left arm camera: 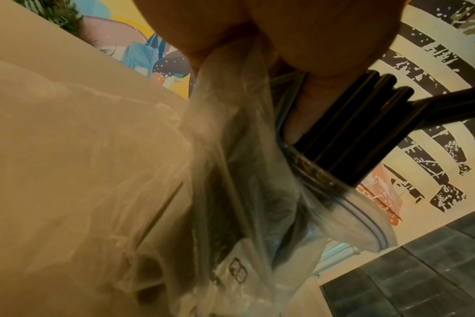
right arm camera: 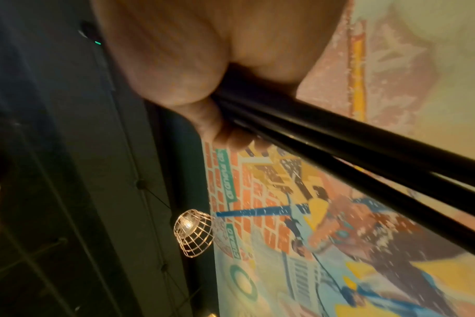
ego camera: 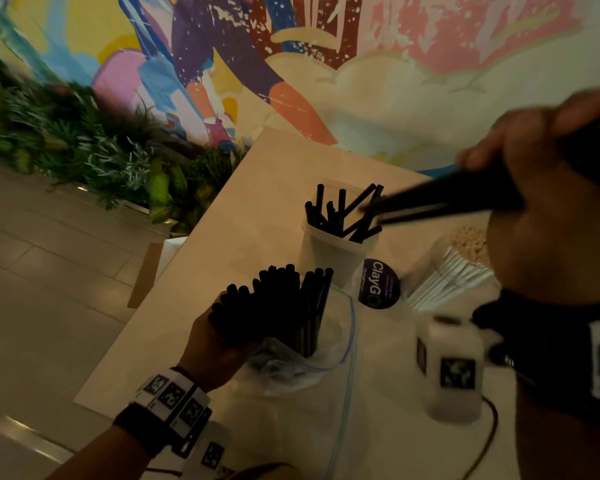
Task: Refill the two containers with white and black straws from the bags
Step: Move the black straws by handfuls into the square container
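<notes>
My left hand (ego camera: 215, 344) grips a clear zip bag (ego camera: 312, 358) with a thick bundle of black straws (ego camera: 278, 303) sticking up out of it; the left wrist view shows the bag (left arm camera: 231, 193) and its straws (left arm camera: 347, 133) close up. My right hand (ego camera: 534, 174) holds a few black straws (ego camera: 440, 199), blurred, their tips over the clear container (ego camera: 333, 251) that has several black straws standing in it. In the right wrist view those straws (right arm camera: 339, 154) run out from my fingers. A bag of white straws (ego camera: 447, 278) lies to the right of the container.
A purple ClayGo sticker (ego camera: 378, 282) sits beside the container on the pale table (ego camera: 257, 202). A white tagged block (ego camera: 454, 368) stands near the front right. Plants (ego camera: 84, 143) line the floor at left, and a painted mural wall is behind.
</notes>
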Available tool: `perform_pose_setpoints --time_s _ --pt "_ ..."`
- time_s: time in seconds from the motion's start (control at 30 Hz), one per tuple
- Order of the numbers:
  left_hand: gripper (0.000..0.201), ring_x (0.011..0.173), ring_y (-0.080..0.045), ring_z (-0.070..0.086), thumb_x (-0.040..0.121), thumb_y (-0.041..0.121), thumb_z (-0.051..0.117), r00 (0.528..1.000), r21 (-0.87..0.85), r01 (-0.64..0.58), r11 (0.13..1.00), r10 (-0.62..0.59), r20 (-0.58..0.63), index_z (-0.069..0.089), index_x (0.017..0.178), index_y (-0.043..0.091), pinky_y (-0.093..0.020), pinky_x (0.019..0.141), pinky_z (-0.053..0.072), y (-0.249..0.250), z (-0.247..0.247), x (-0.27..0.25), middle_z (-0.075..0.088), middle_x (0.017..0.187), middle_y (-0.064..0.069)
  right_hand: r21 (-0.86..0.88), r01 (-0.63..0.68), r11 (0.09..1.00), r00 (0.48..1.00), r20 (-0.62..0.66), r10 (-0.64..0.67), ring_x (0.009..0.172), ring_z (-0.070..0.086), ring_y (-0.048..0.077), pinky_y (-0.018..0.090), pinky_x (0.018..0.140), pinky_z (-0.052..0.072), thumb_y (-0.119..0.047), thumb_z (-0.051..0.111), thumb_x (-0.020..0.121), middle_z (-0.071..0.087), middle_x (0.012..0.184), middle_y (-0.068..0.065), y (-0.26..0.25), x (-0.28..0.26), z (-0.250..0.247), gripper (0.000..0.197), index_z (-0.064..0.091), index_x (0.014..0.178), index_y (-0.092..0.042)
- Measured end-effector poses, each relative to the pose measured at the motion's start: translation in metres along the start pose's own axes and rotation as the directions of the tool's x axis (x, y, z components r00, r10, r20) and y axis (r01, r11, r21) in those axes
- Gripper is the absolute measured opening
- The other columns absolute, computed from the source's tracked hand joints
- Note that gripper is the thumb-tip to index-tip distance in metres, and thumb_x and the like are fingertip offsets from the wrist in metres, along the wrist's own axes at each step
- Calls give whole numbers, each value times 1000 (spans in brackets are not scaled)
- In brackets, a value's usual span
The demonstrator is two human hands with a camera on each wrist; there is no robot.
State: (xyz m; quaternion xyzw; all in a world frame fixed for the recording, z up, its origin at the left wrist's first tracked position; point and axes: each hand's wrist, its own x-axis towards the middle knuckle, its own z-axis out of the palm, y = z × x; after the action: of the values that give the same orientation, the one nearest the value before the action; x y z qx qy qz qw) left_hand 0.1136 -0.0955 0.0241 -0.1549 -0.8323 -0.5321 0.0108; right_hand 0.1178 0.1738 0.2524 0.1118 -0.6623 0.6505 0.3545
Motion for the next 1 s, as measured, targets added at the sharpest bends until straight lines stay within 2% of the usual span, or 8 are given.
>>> perform_pose_setpoints --time_s 0.1,0.23,0.33,0.47,0.6,0.7,0.83,1.0 --pt "57 89 27 47 61 54 62 1000 20 -1 1000 1 24 64 98 10 4 75 36 0 0 -1 55 91 25 -82 47 996 986 -159 -59 80 64 30 35 75 54 -28 59 94 59 90 23 12 30 -3 46 46 101 16" --pt "50 86 21 52 58 58 61 1000 13 23 1000 -23 2 61 94 23 0 72 40 2 3 -3 60 85 22 -55 47 997 972 -227 -58 62 60 19 36 69 54 0 61 88 62 73 2 52 37 25 16 48 85 -9" --pt "43 84 18 53 56 57 61 999 -5 35 999 -35 -17 56 89 29 0 71 41 7 4 -3 59 84 18 -206 -93 974 987 -148 63 60 62 20 46 70 55 -11 64 88 58 67 -3 90 23 35 22 48 80 -22" --pt "46 88 19 50 63 53 62 999 31 -7 1000 6 33 61 92 17 1 74 38 7 1 -4 53 99 33 -351 -47 935 997 -79 20 66 63 32 53 68 51 -30 65 88 58 70 1 96 20 46 21 45 82 -29" --pt "56 89 17 51 63 54 62 1000 36 1 999 -2 27 64 95 7 -1 74 39 1 2 -5 56 92 21 -300 49 953 988 -127 -91 65 64 31 52 70 53 -27 65 88 60 72 15 85 34 49 21 45 83 -26" --pt "59 89 18 51 61 52 62 1000 25 -7 1000 7 15 64 97 5 0 75 39 1 3 -4 57 94 17 -221 -56 974 987 -156 21 62 64 24 52 72 55 -21 66 87 60 70 8 95 28 48 20 46 81 -22" --pt "56 89 21 49 61 50 62 1000 3 -1 1000 1 24 62 96 7 2 76 37 6 3 -4 56 90 24 -73 -215 974 956 -217 195 63 63 26 59 77 53 -9 65 87 62 66 1 114 15 41 20 47 81 -17" --pt "54 87 23 49 60 53 61 1000 9 4 1000 -4 24 61 95 11 2 74 37 6 1 -5 50 103 40 -98 -106 989 962 -262 77 59 63 21 47 73 57 -11 63 88 62 66 0 102 23 38 18 47 81 -18"
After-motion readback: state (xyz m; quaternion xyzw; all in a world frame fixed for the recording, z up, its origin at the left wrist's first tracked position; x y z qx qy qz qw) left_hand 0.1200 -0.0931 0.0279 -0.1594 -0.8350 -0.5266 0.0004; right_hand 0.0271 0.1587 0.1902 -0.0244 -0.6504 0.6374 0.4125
